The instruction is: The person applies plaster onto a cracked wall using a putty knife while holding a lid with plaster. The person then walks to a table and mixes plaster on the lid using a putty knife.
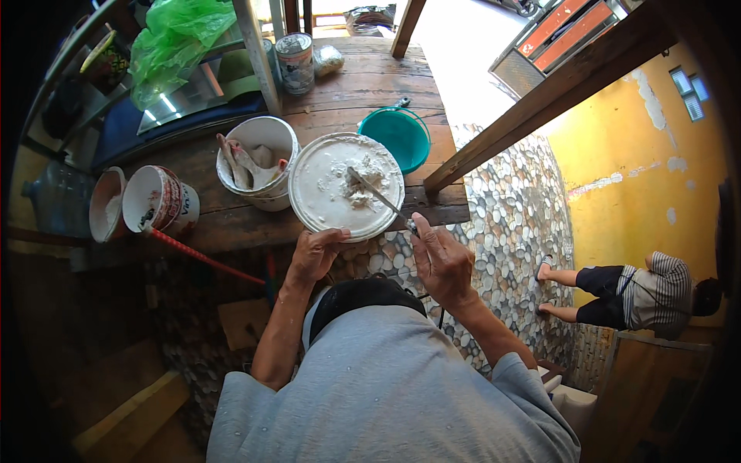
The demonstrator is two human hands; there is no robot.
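A round white bucket filled with thick white paste is at the table's near edge. The paste is lumpy in the middle and smoother toward the rim. My left hand is closed on the near side of that rim. A long, narrow metal scraper dips its tip into the lumps. Its handle end is in my right hand, fingers wrapped round it. Left of the paste stands another white bucket, with smeared tools leaning inside. A teal bucket sits to the right, close to the paste.
On the wooden table are a tin can and two stained buckets at the left. A red-striped handle juts from one. A wooden post rises at the right. Another person stands near the yellow wall.
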